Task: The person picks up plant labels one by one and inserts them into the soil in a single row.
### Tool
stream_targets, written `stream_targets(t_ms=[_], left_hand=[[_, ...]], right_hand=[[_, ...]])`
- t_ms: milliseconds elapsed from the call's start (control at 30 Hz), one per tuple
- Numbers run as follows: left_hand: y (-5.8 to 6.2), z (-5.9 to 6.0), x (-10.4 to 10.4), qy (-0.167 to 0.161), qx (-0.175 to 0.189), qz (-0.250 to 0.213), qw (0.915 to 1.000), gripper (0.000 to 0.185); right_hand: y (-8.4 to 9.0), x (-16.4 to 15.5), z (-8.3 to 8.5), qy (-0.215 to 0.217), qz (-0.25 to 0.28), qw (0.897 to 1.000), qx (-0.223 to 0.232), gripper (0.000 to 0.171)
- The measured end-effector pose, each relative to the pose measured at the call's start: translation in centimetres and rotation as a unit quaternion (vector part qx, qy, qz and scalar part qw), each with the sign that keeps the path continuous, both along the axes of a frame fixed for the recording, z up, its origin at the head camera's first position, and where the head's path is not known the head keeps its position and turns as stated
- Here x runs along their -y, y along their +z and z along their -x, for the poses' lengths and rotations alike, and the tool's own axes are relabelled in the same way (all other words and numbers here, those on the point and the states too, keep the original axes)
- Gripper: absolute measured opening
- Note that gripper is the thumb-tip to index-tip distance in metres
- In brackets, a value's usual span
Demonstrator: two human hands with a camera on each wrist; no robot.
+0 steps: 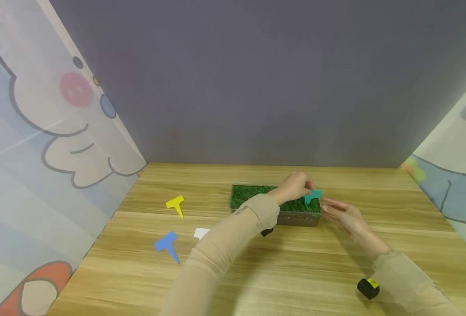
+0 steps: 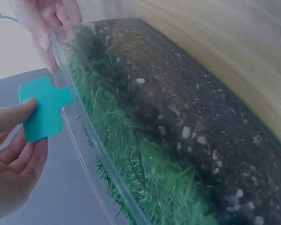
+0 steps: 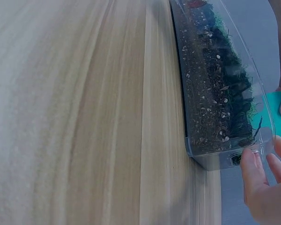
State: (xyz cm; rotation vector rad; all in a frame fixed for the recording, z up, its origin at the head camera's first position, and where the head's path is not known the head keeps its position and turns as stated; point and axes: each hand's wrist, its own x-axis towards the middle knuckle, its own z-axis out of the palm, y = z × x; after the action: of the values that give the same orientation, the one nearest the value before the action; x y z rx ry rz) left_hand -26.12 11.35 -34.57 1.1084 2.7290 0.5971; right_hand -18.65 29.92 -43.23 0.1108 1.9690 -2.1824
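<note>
Head view shows the pale wooden tabletop spreading beneath both arms, its straight grain smooth and matt, walled in by a plain grey backdrop beyond the hands and cartoon-printed cloth panels on either side. Between the two hands sits the clear rectangular plastic box of dark soil topped with green artificial grass, long side towards the person; its glossy wall shows a layer of crumbly earth flecked with pale grit under the stiff turf. The right hand rests straight fingers against the box's right end wall, seemingly to steady it; they press and do not curl round it. The left hand reaches across over the turf and pinches the flat teal plastic T-shaped plant tag by its broad head, stake downward just above the grass at that right end, a grip that suits pushing it in. Well off to the left of the hands lie a blue T-shaped tag, a yellow T-shaped tag and a white tag, flat on the wood.
</note>
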Motion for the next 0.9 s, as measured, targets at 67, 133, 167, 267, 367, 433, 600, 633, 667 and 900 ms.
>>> stream_targets(t_ms=[67, 133, 167, 267, 367, 433, 600, 633, 667, 900], left_hand=[[0.1, 0.2, 0.0, -0.001, 0.005, 0.001, 1.0, 0.01], [0.2, 0.4, 0.0, -0.004, 0.009, -0.002, 0.9999, 0.014], [0.2, 0.5, 0.1, -0.003, 0.015, -0.002, 0.9999, 0.016], [0.4, 0.7, 0.2, -0.007, 0.019, -0.001, 0.9998, 0.019], [0.7, 0.9, 0.5, -0.01, 0.022, 0.006, 0.9997, 0.021], [0.9, 0.9, 0.8, -0.011, 0.021, 0.011, 0.9997, 0.021], [1.1, 0.9, 1.6, -0.011, 0.02, 0.015, 0.9996, 0.021], [1.1, 0.9, 1.8, -0.013, 0.02, 0.015, 0.9996, 0.021], [1.1, 0.9, 2.1, -0.015, 0.019, 0.014, 0.9996, 0.021], [1.5, 0.4, 3.7, -0.033, 0.012, 0.015, 0.9993, 0.023]], right_hand=[[-0.5, -0.3, 0.4, -0.005, 0.003, 1.0, 0.006, 0.064], [-0.7, -0.5, 0.5, -0.005, 0.003, 1.0, 0.009, 0.067], [-0.8, -0.6, 0.6, -0.006, 0.003, 1.0, 0.01, 0.068], [-0.5, -0.6, 0.5, 0.002, -0.001, 1.0, 0.006, 0.067], [-0.2, -0.5, 0.3, 0.002, 0.003, 1.0, 0.005, 0.062], [0.0, -0.4, 0.2, 0.004, -0.002, 1.0, 0.007, 0.06], [0.5, -0.2, 0.1, 0.009, -0.025, 1.0, 0.006, 0.068], [0.5, -0.2, 0.0, 0.006, -0.026, 1.0, 0.007, 0.07], [0.5, -0.1, 0.0, 0.006, -0.027, 1.0, 0.006, 0.073], [-0.4, -0.3, 0.5, -0.009, -0.013, 1.0, 0.016, 0.08]])
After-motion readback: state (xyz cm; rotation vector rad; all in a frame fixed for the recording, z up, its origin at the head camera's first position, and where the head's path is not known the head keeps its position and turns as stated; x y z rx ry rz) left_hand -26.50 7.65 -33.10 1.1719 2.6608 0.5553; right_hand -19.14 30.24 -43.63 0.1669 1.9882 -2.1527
